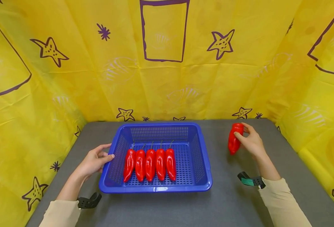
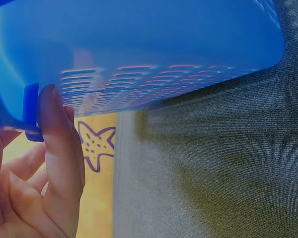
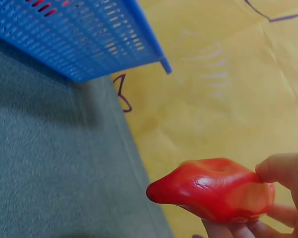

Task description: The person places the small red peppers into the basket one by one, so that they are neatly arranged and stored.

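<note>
A blue plastic basket (image 1: 155, 189) with slotted walls stands on the grey table. Several glossy red peppers (image 1: 150, 165) lie in it side by side, thin green stems toward the back, left of a bare strip of basket floor. My left hand (image 1: 94, 160) grips the basket's left rim between thumb and fingers; the left wrist view shows the basket wall (image 2: 139, 39) close up. To the right of the basket, my right hand (image 1: 251, 141) holds another red pepper (image 1: 233, 143) by its thick upper end, narrow tip downward. In the right wrist view that pepper (image 3: 208, 188) shows no stem.
Grey cloth covers the table (image 1: 223, 201). Yellow curtains (image 1: 167, 78) with starfish and fish drawings close off the back and both sides. Black straps (image 1: 89, 200) sit around both wrists.
</note>
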The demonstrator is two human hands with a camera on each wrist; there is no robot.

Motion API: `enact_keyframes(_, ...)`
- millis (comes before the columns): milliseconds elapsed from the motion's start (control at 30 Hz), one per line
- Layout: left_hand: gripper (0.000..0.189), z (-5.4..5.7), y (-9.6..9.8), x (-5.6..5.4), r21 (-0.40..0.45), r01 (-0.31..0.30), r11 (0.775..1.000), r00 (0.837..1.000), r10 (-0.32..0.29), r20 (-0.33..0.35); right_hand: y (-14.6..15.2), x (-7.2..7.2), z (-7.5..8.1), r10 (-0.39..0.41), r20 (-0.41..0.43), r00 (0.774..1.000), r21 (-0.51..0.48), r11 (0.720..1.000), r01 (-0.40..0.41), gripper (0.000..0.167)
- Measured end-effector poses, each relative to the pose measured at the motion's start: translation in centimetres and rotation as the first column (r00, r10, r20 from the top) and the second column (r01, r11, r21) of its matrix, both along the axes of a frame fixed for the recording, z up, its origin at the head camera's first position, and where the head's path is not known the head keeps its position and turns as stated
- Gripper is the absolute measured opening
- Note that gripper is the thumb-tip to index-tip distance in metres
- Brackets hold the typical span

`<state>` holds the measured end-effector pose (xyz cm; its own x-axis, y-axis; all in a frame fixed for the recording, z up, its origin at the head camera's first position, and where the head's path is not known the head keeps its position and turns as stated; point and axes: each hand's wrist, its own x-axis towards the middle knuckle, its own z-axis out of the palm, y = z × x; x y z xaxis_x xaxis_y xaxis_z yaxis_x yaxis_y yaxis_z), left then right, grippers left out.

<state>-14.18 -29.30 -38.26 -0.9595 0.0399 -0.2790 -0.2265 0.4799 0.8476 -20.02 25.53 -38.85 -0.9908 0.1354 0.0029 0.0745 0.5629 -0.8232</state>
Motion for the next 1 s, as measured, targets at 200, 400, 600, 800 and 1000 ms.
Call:
enact_keyframes(200, 0.066, 0.0, 0.0, 0.0, -0.005, -0.001, 1.000, 1.000, 0.001, 0.007, -0.8, -0.1, 0.8, 0.031, -0.017, 0.999, -0.039, 0.999, -0.032, 0.070)
enact_keyframes(400, 0.066, 0.0, 0.1, 0.0, -0.008, -0.002, 1.000, 1.000, 0.002, 0.009, -1.8, -0.2, 1.7, 0.063, -0.021, 0.998, -0.047, 0.997, -0.064, 0.071)
enact_keyframes(600, 0.065, 0.0, 0.0, -0.1, -0.001, -0.001, 1.000, 1.000, 0.001, 0.005, -2.8, -0.4, 2.6, 0.073, -0.040, 0.997, -0.029, 0.997, -0.074, 0.068)
enact_keyframes(800, 0.065, -0.1, 0.0, -0.1, -0.002, -0.003, 1.000, 1.000, 0.003, 0.005, -4.1, -0.7, 3.3, 0.107, -0.058, 0.993, -0.044, 0.993, -0.110, 0.067)
enact_keyframes(1000, 0.066, 0.0, 0.1, -0.1, -0.006, -0.004, 1.000, 1.000, 0.004, 0.009, -5.3, -0.9, 3.6, 0.129, -0.062, 0.990, -0.055, 0.990, -0.132, 0.065)
